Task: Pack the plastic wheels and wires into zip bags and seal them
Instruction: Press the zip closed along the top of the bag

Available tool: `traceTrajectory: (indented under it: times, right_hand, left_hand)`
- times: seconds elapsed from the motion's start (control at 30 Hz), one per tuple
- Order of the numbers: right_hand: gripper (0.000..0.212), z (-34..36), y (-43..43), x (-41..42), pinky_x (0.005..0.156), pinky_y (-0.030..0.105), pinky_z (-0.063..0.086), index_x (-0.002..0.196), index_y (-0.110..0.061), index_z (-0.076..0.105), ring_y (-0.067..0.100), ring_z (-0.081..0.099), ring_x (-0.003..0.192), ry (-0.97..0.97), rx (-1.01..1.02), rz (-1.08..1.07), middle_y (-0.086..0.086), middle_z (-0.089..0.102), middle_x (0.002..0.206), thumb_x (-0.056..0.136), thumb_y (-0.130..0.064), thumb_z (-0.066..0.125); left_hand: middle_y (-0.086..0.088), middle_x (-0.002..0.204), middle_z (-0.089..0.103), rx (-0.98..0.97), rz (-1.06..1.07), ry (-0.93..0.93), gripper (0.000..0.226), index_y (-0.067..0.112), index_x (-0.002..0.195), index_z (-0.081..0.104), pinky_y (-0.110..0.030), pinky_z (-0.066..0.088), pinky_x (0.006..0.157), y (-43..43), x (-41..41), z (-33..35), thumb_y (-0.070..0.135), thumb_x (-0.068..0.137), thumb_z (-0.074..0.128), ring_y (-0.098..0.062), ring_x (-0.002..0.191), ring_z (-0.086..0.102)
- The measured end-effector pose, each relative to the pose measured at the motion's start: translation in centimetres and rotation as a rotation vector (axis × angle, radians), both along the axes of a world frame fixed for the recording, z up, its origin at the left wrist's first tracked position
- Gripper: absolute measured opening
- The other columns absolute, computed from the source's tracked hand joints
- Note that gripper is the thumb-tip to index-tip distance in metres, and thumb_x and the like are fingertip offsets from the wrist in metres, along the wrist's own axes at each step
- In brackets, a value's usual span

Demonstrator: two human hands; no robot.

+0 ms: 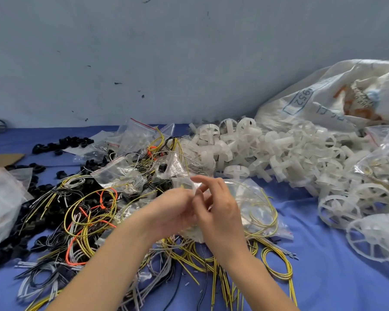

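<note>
Yellow-striped wires lie tangled at the near edge of the blue-covered table, mixed with grey, black and orange ones that spread away to the left. Two bare forearms cross over this heap. The left hand and the right hand meet above it, fingers curled, and together pinch the upper edge of a clear zip bag. The left hand's fingertips are blurred. The bag holds coiled yellow wire and lies on the heap, with its long axis running from the fingers down to the right.

Behind the hands are several filled zip bags with red-lined tops, crowded among more wire. Small black parts are scattered at the far left. A heap of white plastic wheels spills from a large white sack against the wall. Larger spoked wheels lie at the right edge.
</note>
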State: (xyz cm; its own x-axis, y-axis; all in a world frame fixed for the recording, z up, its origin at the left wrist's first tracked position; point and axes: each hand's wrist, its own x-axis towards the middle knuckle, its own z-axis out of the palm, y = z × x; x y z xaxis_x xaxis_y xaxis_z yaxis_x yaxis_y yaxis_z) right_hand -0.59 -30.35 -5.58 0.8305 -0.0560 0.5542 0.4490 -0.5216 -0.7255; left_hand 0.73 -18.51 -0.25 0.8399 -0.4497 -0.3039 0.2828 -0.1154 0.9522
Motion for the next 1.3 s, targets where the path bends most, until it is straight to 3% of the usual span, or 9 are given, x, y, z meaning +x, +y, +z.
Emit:
traceTrajectory:
  times: [0.1,0.3,0.53,0.63,0.73,0.87,1.0,1.2,1.3]
  right_hand:
    - [0.027,-1.0,0.5,0.8,0.066,0.024,0.051,0.117,-0.033,0.062,0.003,0.059,0.076,0.060,0.073,0.011,-0.018,0.056,0.100,0.097,-0.015,0.057]
    - [0.022,-3.3,0.6,1.3,0.058,0.016,0.045,0.114,-0.031,0.062,0.007,0.059,0.069,0.178,0.128,-0.010,-0.014,0.061,0.095,0.098,-0.017,0.055]
    - [0.027,-3.2,-0.3,1.5,0.045,0.028,0.040,0.106,-0.043,0.063,0.008,0.049,0.051,0.304,0.404,0.058,-0.014,0.063,0.087,0.098,-0.019,0.055]
    - [0.029,-2.9,-0.8,1.6,0.047,0.033,0.042,0.103,-0.046,0.064,0.015,0.049,0.054,0.374,0.505,0.066,-0.010,0.062,0.090,0.099,-0.019,0.055]
    - [0.026,-2.7,-1.1,1.8,0.047,0.029,0.041,0.106,-0.041,0.065,0.014,0.048,0.055,0.398,0.548,0.058,-0.006,0.061,0.095,0.099,-0.018,0.055]
    - [0.025,-2.6,-1.4,2.1,0.041,0.021,0.039,0.109,-0.035,0.065,0.007,0.045,0.045,0.408,0.628,0.082,-0.005,0.060,0.090,0.100,-0.015,0.054]
    - [0.025,-2.8,-1.7,2.3,0.041,0.019,0.040,0.109,-0.033,0.066,0.003,0.047,0.043,0.402,0.647,0.081,-0.011,0.060,0.085,0.099,-0.014,0.054]
    - [0.025,-3.2,-2.1,3.1,0.041,0.018,0.040,0.108,-0.036,0.066,0.003,0.048,0.043,0.427,0.681,0.100,-0.020,0.063,0.075,0.100,-0.016,0.055]
    - [0.027,-3.4,-2.4,3.8,0.040,0.017,0.038,0.104,-0.037,0.069,0.006,0.045,0.041,0.452,0.754,0.109,-0.012,0.063,0.078,0.098,-0.014,0.057]
  left_hand:
    - [-0.017,0.113,0.070,-0.206,0.151,0.054,0.028,-0.004,0.120,0.063,-0.031,0.057,0.087,2.5,0.6,-2.4,0.012,0.100,0.049,-0.024,0.107,0.067]
    - [-0.017,0.096,0.074,-0.120,0.457,-0.108,0.024,0.002,0.111,0.064,-0.027,0.060,0.067,6.1,0.2,-2.8,0.011,0.102,0.044,-0.030,0.089,0.073]
    - [-0.012,0.091,0.075,-0.069,0.607,-0.252,0.020,0.008,0.107,0.063,-0.024,0.059,0.063,8.2,2.5,-1.3,0.011,0.101,0.045,-0.027,0.084,0.074]
    - [-0.010,0.096,0.072,0.121,0.670,-0.344,0.020,0.012,0.105,0.062,-0.023,0.059,0.066,9.1,5.3,-1.1,0.009,0.102,0.042,-0.022,0.087,0.072]
    - [-0.004,0.099,0.067,0.455,0.654,-0.484,0.022,0.013,0.112,0.060,-0.038,0.058,0.078,10.0,8.6,-1.5,0.011,0.101,0.041,-0.021,0.089,0.066]
    - [-0.003,0.104,0.066,0.895,0.524,-0.599,0.028,0.017,0.120,0.057,-0.030,0.047,0.053,11.0,12.1,-2.7,0.014,0.100,0.038,-0.017,0.066,0.060]
    - [-0.005,0.100,0.066,1.035,0.439,-0.615,0.030,0.019,0.122,0.057,-0.023,0.040,0.042,11.1,14.7,-3.7,0.016,0.102,0.035,-0.014,0.052,0.053]
    - [-0.009,0.125,0.062,0.997,0.523,-0.691,0.031,0.014,0.126,0.057,-0.039,0.050,0.090,10.3,18.3,-2.9,0.017,0.102,0.038,-0.024,0.103,0.060]
    - [-0.012,0.136,0.055,1.106,0.368,-0.657,0.040,0.017,0.141,0.044,-0.046,0.049,0.097,9.8,19.9,-2.4,0.026,0.102,0.041,-0.032,0.110,0.060]
